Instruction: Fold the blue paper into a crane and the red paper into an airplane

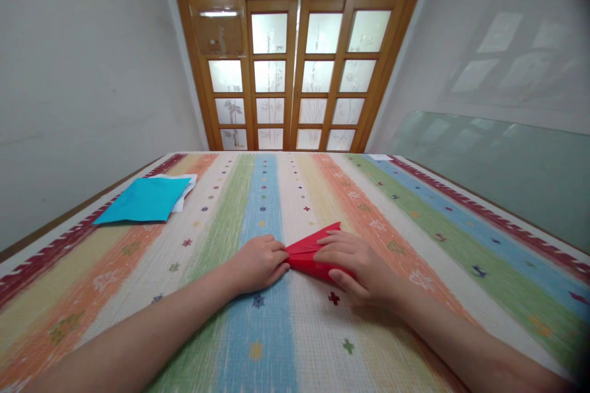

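Note:
A red sheet of paper [306, 250], folded into a long pointed shape, lies on the striped tablecloth [262, 319] between my hands. Its narrow tip points left and its wider end is to the right. My left hand [261, 263] is closed at the narrow tip, fingers pinched together on it. Across the wider end rests my right hand [357, 264], fingers stretched out over the paper and thumb at the near edge. That hand covers part of the wide end.
At the far left of the table lies blue paper [145, 199] on top of white paper [191, 187]. A small white piece [380, 158] sits at the far right edge. Walls flank the table, and a wooden door with glass panes [295, 73] stands beyond it.

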Demonstrator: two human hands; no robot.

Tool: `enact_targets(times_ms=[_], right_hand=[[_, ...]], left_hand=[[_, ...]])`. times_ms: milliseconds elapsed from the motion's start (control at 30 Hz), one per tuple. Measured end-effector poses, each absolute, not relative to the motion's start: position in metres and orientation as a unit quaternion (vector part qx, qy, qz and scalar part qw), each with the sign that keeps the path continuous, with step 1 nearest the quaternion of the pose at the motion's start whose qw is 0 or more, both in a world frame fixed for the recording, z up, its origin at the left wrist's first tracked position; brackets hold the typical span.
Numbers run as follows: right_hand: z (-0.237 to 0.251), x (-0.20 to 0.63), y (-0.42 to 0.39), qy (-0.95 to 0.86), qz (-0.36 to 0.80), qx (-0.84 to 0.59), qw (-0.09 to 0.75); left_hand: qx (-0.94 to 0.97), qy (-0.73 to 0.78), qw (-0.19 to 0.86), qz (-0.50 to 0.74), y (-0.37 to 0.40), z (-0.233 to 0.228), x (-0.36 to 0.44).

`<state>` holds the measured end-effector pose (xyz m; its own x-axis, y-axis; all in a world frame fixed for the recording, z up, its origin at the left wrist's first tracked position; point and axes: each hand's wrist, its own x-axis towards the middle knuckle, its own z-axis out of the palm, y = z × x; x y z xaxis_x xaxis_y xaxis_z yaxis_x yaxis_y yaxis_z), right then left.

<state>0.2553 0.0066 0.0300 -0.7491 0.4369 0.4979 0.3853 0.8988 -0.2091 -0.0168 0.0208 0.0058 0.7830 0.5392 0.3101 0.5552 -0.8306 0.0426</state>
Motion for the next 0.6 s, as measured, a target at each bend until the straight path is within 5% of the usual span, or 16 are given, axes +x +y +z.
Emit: enact_targets(times_ms=[133,600], right_hand=[[0.036,0.253,0.003,-0.935,0.001,-0.189,0.299],[0.016,0.244,0.013,-0.944,0.019,-0.273,0.183]], left_hand=[[-0.940,-0.302,0.035,-0.158,0.019,0.004,-0.014],[-0.944,-0.295,0.006,-0.151,0.024,0.003,-0.020]])
